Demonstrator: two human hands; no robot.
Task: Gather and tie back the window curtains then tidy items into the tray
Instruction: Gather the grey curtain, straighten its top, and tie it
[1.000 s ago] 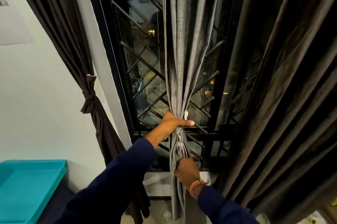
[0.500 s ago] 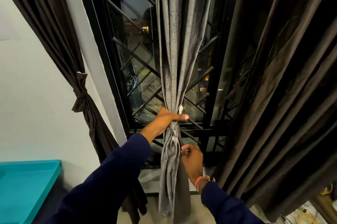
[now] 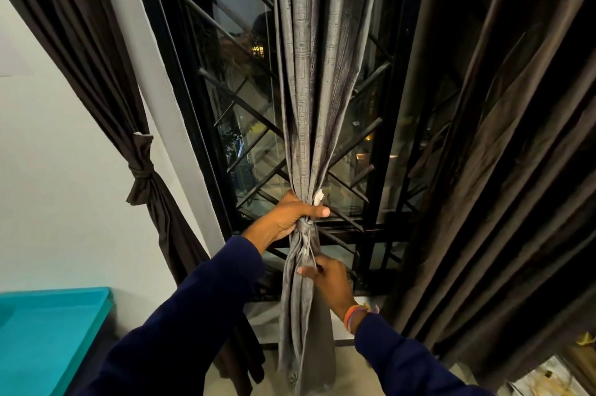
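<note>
Below window, teal tray (image 3: 54,328), hands gripping curtain (image 3: 309,73)

Teal tray (image 3: 48,331) was cut off by the left and bottom edges; left hand (image 3: 287,218) hid the grey curtain's (image 3: 306,73) gathered neck; items at the lower right corner were indistinct.
</note>
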